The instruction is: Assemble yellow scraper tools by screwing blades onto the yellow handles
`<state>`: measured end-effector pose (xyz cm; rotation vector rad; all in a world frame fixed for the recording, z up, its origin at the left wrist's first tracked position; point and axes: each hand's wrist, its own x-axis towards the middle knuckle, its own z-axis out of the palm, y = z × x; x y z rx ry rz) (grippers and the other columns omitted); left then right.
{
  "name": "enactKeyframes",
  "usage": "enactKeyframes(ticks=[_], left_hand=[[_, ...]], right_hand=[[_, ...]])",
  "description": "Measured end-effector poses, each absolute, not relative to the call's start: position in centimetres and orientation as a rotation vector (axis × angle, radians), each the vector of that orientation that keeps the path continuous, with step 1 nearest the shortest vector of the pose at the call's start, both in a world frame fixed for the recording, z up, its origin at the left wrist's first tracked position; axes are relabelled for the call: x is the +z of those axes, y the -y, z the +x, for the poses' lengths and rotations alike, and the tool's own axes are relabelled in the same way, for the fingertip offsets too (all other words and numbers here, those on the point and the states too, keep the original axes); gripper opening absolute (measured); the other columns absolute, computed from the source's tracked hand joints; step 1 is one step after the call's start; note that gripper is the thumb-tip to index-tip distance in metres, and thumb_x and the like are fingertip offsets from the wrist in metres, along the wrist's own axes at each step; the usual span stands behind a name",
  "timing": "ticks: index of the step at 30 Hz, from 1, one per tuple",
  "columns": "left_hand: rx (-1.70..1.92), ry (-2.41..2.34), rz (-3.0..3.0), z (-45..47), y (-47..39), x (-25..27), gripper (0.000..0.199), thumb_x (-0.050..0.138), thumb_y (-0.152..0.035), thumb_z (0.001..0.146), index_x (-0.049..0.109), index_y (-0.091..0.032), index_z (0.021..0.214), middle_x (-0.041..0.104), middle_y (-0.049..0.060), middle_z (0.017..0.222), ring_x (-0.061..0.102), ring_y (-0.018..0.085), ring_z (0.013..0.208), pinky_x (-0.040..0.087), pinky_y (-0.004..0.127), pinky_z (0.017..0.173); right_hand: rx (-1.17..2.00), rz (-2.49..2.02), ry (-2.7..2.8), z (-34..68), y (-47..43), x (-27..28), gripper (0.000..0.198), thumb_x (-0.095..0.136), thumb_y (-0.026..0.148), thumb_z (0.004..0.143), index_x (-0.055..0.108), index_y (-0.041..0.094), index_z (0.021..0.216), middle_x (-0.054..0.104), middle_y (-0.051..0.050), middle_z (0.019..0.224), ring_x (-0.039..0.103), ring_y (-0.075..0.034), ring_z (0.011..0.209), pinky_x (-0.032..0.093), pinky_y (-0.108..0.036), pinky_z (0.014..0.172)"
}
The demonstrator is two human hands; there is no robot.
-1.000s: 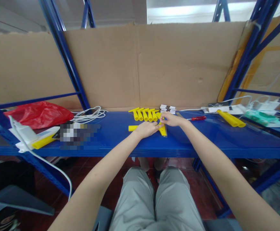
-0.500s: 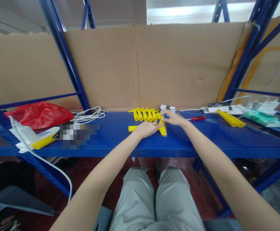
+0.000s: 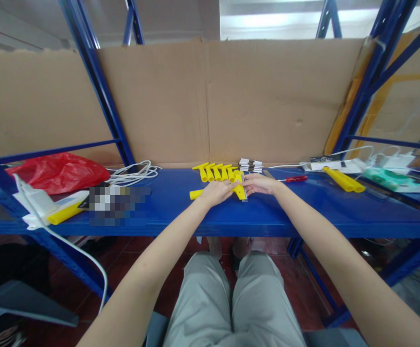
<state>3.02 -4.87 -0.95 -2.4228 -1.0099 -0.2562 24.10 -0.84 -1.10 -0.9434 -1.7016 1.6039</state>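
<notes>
A yellow T-shaped scraper [image 3: 240, 192] is held sideways just above or on the blue shelf top, its handle pointing left and a thin pale blade strip along the right side of its head. Wrapped over the handle is my left hand [image 3: 217, 192], closed. My right hand [image 3: 258, 184] pinches at the blade side of the head with bent fingers; the fingertips are partly hidden. Behind my hands, several similar yellow scrapers [image 3: 210, 172] stand in a row. A small stack of white and black packets [image 3: 250, 166] lies behind my right hand.
A red screwdriver [image 3: 296, 179] lies right of my right hand. Farther right are yellow tubes [image 3: 342, 179] and a green-and-white packet [image 3: 392, 180]. To the left are a red plastic bag [image 3: 61, 172], coiled white cable [image 3: 137, 172] and another yellow handle [image 3: 65, 213]. Cardboard [image 3: 231, 101] closes the back.
My right hand has shifted from the far end of the scraper's head down along its blade side. The scraper has moved slightly left and turned a little.
</notes>
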Motion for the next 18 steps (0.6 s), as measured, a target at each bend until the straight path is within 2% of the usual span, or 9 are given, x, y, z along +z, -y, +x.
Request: enactKeyframes(ticks=[7, 18], left_hand=[[-0.218, 1.089, -2.396, 3.4, 5.4, -0.8, 0.051, 0.042, -0.027, 0.094, 0.037, -0.018, 0.144, 0.060, 0.014, 0.126, 0.066, 0.022, 0.099, 0.053, 0.031, 0.078], [-0.190, 1.113, -2.366, 3.6, 6.0, -0.4, 0.045, 0.036, -0.020, 0.095, 0.040, -0.018, 0.140, 0.064, 0.015, 0.117, 0.068, 0.025, 0.091, 0.053, 0.036, 0.073]], right_hand=[[1.617, -0.949, 1.702, 23.6, 1.3, -1.0, 0.015, 0.067, 0.014, 0.079, 0.062, 0.014, 0.093, 0.073, -0.005, 0.075, 0.068, -0.012, 0.061, 0.058, -0.024, 0.063], [1.623, -0.926, 1.712, 23.3, 1.7, -0.8, 0.013, 0.067, 0.015, 0.080, 0.060, 0.015, 0.090, 0.072, -0.003, 0.071, 0.067, -0.012, 0.059, 0.058, -0.022, 0.060]])
